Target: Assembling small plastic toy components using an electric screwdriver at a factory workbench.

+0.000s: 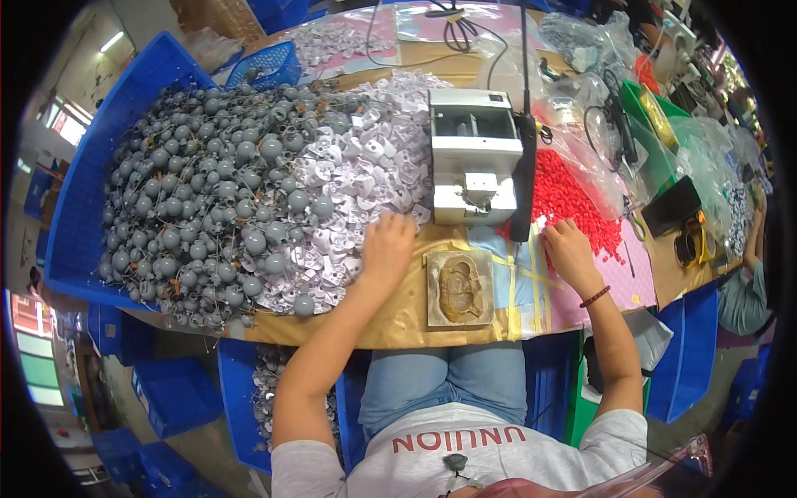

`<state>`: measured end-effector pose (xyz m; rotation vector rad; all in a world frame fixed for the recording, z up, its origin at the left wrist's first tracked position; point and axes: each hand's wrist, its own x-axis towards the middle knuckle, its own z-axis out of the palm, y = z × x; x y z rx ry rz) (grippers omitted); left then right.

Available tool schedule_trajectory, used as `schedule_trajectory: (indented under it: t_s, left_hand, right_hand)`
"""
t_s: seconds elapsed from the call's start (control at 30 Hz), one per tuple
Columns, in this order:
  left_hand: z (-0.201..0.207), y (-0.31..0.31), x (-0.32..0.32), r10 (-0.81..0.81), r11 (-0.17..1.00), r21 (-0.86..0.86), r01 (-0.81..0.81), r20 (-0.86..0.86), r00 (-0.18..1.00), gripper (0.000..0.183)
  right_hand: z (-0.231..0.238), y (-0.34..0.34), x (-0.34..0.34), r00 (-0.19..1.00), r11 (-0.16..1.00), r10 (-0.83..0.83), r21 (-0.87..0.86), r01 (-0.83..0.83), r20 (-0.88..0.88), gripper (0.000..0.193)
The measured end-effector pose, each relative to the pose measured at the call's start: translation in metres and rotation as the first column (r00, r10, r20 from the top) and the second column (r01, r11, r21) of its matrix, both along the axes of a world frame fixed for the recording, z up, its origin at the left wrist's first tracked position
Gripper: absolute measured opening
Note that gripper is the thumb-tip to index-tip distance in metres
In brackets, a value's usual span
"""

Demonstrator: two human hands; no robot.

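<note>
My left hand (390,242) is at the right edge of a heap of white plastic parts (365,166), its fingers curled together. Whatever it may hold is hidden. My right hand (569,249) is at the near-left edge of a pile of small red plastic pieces (569,192), fingers bent and close together. What lies between those fingertips is too small to make out. Between my hands stands a white machine (473,158) with an open front. Nearer to me lies a square block (459,288) with a brownish, rounded hollow, and neither hand touches it.
Grey round parts with thin wires (207,191) fill the left side, spilling from a blue bin (75,224). A dark upright post (523,174) flanks the machine. Right of the red pile are scissors (639,224), a black flat object (671,206) and yellow tape (699,241). Another person's sleeve (745,299) shows far right.
</note>
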<state>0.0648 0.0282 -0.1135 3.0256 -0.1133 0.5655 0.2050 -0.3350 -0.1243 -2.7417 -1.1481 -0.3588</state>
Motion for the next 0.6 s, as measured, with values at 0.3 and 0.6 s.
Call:
schedule_trajectory:
  t_s: [0.3, 0.6]
  left_hand:
    - [0.049, -0.03, -0.051, -0.173, 0.881, -0.46, 0.112, -0.092, 0.981, 0.03]
    - [0.019, -0.073, -0.047, -0.233, 0.862, -0.472, 0.185, -0.045, 0.971, 0.038]
  right_hand:
    - [-0.011, -0.005, 0.009, 0.998, 0.988, 0.031, 0.154, -0.023, -0.051, 0.006]
    - [-0.018, -0.012, 0.012, 0.998, 0.982, 0.057, 0.182, -0.056, -0.001, 0.008]
